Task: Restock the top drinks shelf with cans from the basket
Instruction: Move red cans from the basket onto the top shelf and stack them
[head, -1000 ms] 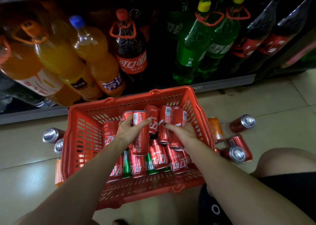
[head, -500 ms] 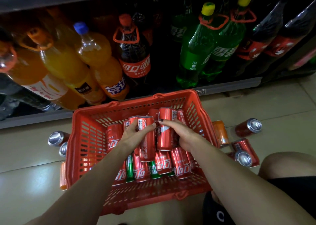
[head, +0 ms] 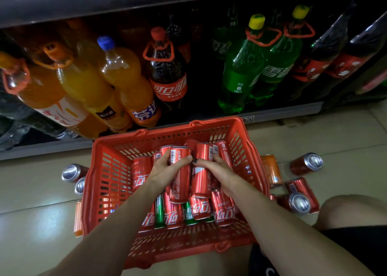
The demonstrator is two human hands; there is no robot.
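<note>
Over the red basket [head: 98, 183] on the floor, the left hand [head: 165, 169] grips one slim red can [head: 180, 175] and the right hand [head: 215, 169] another [head: 202, 171], fingers curled round mid-body, likely the safest hold on rigid, smooth, probably full and weighty cans.

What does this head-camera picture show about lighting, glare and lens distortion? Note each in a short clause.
Head view: dim overall, the shelf recess nearly black behind the bottles; soft glare patch on the floor tiles at lower left; bright highlights on the loose cans' silver ends; wide-angle bending bows the shelf edge and stretches both forearms; left hand and right hand on the red cans stay fairly sharp.
</note>
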